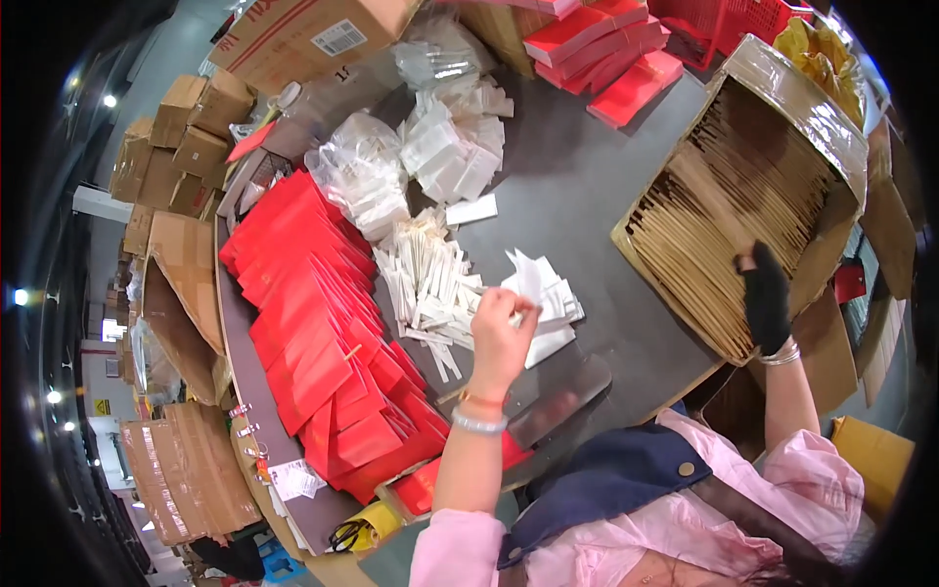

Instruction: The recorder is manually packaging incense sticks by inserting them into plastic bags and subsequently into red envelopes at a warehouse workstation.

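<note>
My left hand [504,338], bare with bracelets at the wrist, is closed in a pinch beside a small stack of white paper sleeves [558,303]. One sleeve stands up by its fingertips; I cannot tell whether they grip anything. In a black fingerless glove, my right hand [765,293] reaches over an open cardboard box [817,93] at the right. Its fingers close on the near end of a long, flat light-brown wooden piece [709,191], blurred by motion. Tightly packed rows of thin brown wooden pieces [680,269] fill the box. White narrow strips [425,279] lie heaped left of my left hand.
Overlapping red envelopes [313,342] cover the table's left side. Clear plastic bags [357,171] and white packets [455,147] lie farther back. Red boxes [597,49] are stacked at the far edge, near a red basket [724,29]. A large carton [303,44] stands at the far left.
</note>
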The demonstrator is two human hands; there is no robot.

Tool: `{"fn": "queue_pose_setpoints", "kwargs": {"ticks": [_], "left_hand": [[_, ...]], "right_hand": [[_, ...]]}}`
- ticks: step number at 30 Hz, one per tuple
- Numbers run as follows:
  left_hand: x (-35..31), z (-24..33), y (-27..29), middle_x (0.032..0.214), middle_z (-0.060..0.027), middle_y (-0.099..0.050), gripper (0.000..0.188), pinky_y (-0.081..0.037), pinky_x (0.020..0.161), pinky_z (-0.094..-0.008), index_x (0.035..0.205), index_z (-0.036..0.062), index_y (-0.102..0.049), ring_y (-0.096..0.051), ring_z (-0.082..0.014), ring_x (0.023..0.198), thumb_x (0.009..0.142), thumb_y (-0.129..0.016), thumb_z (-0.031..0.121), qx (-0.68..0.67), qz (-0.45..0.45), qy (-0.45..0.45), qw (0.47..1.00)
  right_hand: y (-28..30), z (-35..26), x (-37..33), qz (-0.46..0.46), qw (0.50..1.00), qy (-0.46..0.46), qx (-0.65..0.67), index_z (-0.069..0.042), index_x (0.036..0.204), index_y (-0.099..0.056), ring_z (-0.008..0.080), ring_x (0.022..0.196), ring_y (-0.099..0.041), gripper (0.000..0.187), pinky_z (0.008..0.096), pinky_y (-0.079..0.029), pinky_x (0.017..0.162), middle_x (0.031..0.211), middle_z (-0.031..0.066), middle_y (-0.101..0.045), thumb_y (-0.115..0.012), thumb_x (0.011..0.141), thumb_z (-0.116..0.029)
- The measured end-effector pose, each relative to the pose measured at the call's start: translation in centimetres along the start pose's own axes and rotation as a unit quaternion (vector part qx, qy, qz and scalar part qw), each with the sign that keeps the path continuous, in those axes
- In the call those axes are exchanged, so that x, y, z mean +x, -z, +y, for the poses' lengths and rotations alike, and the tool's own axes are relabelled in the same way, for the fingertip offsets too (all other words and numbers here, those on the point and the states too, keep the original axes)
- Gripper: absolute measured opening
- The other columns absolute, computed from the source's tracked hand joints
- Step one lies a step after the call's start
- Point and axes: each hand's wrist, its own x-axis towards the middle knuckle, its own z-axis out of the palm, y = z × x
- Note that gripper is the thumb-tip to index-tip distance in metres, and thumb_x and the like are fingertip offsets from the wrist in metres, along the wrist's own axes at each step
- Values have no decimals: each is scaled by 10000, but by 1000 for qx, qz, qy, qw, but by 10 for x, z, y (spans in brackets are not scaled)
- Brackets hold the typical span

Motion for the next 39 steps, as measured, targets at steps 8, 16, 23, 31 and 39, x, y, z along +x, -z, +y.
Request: {"fn": "queue_pose_setpoints", "kwargs": {"ticks": [8,16,23,31,39], "left_hand": [[-143,2,16,878,-65,-601,176,-446,783,-410,821,90,-678,-564,-277,906,706,-785,169,185,-169,55,966],[-178,13,46,1142,-103,-550,567,-401,927,-427,1099,51,-641,-481,-324,1074,603,-849,230,202,-40,94,974],[-176,6,22,1180,-92,-570,693,-393,961,-439,1207,41,-597,-479,-336,1117,585,-858,200,165,-55,68,982],[-166,4,14,1162,-116,-551,688,-404,925,-448,1242,28,-558,-489,-328,1095,621,-823,163,199,-56,50,977],[-134,37,76,1112,-114,-552,347,-436,822,-442,990,149,-629,-516,-321,1014,653,-712,166,269,-266,24,926]], "right_hand": [[-55,-116,-41,-400,887,215,85,-92,1052,-687,311,786,-585,203,399,-471,710,799,131,-581,-603,868,-102],[-76,-94,-47,-480,806,340,-65,-137,1107,-695,307,741,-590,287,390,-473,663,763,118,-572,-669,821,-156],[-129,-102,-84,-420,816,387,85,-137,991,-715,312,751,-591,227,413,-470,667,782,110,-605,-712,768,-181],[-143,-149,-130,-503,832,152,180,-61,996,-622,302,930,-625,299,364,-502,786,963,139,-627,-758,744,-146],[-112,-168,-88,-466,768,428,-104,-117,1158,-565,274,1027,-555,644,497,-370,955,1078,99,-581,-753,652,-469]]}}
